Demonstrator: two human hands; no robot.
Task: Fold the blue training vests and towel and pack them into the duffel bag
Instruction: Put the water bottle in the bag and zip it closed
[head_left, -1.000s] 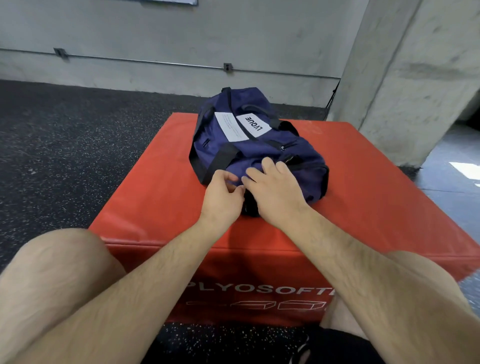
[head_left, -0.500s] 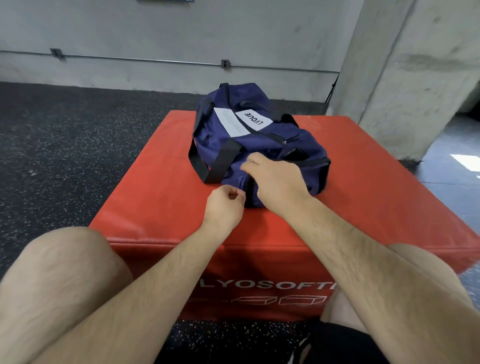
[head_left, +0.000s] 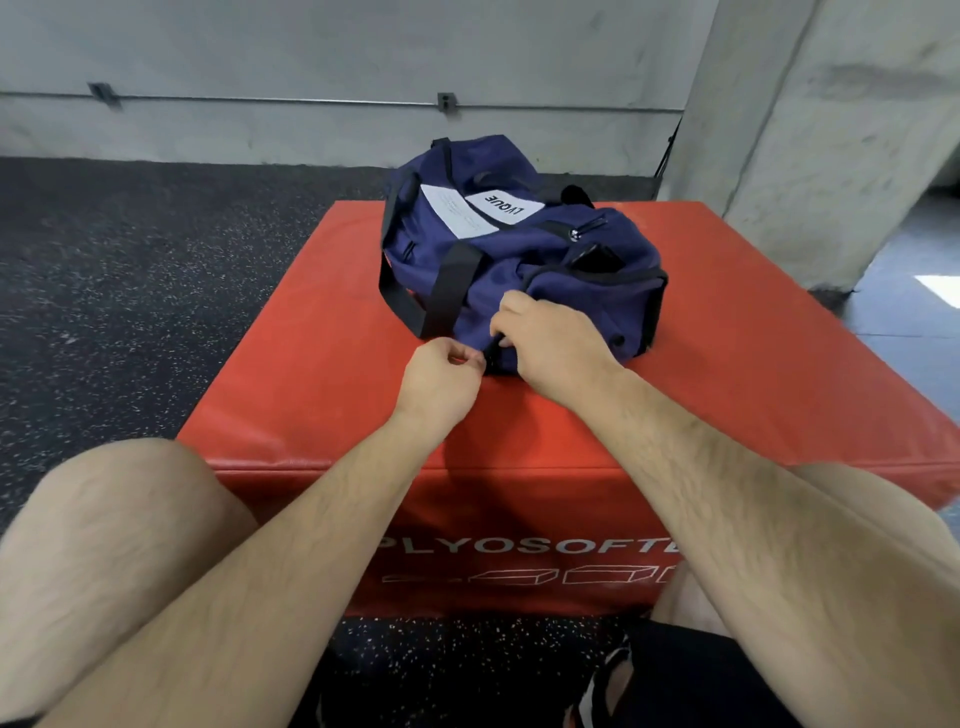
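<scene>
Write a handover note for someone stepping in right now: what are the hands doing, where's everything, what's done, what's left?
Left hand: pinches the duffel bag at its near end, perhaps at the zip.
Right hand: grips that same end.
Bag: sits on the red foam box.
Vests, towel: not in sight; possibly packed inside, cannot tell.
Left to do: probably finish closing the near end.

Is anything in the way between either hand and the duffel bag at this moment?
Nothing visible is. Both hands are on the near end of the duffel bag, which lies on the red box: the left hand pinches its dark edge, and the right hand grips the fabric beside it.
</scene>
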